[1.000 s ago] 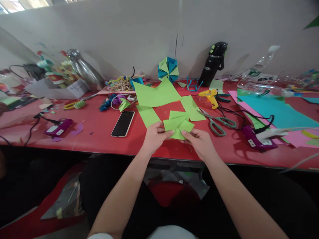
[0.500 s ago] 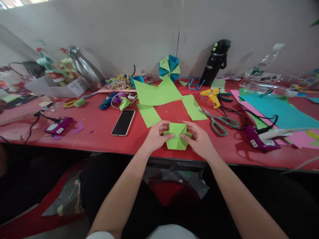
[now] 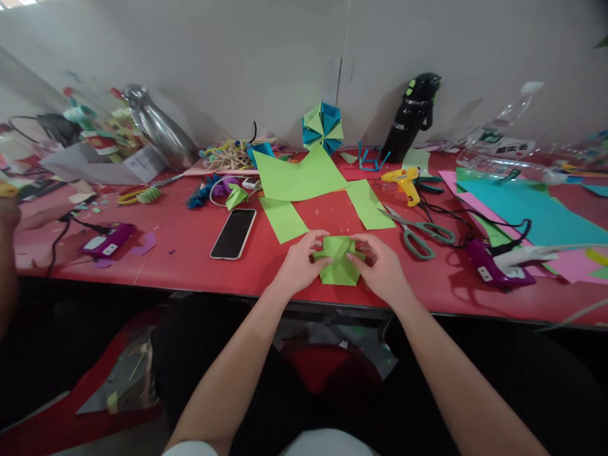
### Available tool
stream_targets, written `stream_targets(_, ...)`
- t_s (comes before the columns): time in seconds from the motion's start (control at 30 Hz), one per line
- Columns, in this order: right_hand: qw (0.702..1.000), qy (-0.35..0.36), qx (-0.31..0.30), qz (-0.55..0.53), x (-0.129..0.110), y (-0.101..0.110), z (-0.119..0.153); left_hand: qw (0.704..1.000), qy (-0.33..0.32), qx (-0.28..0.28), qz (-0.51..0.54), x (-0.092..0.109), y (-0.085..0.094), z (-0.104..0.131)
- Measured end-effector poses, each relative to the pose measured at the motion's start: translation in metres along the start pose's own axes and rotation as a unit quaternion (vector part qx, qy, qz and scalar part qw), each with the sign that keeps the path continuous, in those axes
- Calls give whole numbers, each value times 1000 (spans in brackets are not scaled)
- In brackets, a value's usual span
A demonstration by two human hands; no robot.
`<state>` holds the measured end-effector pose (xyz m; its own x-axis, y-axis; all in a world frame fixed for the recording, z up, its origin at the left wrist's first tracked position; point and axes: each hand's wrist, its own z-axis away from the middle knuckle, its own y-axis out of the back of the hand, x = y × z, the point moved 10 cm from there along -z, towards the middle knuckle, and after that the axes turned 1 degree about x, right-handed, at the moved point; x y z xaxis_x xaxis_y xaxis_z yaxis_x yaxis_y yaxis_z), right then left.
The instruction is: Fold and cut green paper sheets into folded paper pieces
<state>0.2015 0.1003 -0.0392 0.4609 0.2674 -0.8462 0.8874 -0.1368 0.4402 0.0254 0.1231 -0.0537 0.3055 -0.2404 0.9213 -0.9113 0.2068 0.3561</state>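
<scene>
Between my two hands, close to the table's front edge, is a folded piece of green paper (image 3: 339, 271) with creases and raised flaps in its middle. My left hand (image 3: 304, 261) pinches its left side, thumb on top and fingers behind. On the opposite side my right hand (image 3: 379, 263) grips it the same way. Both thumbs press near the central folds. Beyond the hands lie a large green sheet (image 3: 299, 177), a green strip (image 3: 284, 220) on the left and another green strip (image 3: 371, 204) on the right.
Left of my hands lies a phone (image 3: 234, 234). To the right are grey-handled scissors (image 3: 418, 234), a yellow glue gun (image 3: 403, 183) and a purple power strip (image 3: 498, 266). A blue-and-green paper ball (image 3: 323, 128) and a black bottle (image 3: 413, 117) stand by the wall. Another person's arm (image 3: 7, 253) shows at far left.
My thumbs have shifted slightly on the folded paper, and its central flaps look more raised. Both hands keep their hold. At far left, the other person's arm has come further into view.
</scene>
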Motion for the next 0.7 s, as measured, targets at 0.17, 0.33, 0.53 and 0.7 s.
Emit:
stream_targets(0.17, 999, 42, 14, 19, -6, 2, -2, 993, -71, 4, -90, 12, 1, -1)
stream_targets(0.33, 996, 60, 13, 62, -8, 2, -2, 981, -121, 6, -154, 23, 1, 0)
stream_targets(0.53, 992, 81, -29, 94, -9, -5, -4, 986, -84, -10, -140, 17, -4, 0)
stream_targets(0.7, 993, 46, -71, 77, 0, -13, -15, 996, -29, -14, -89, 4, -5, -7)
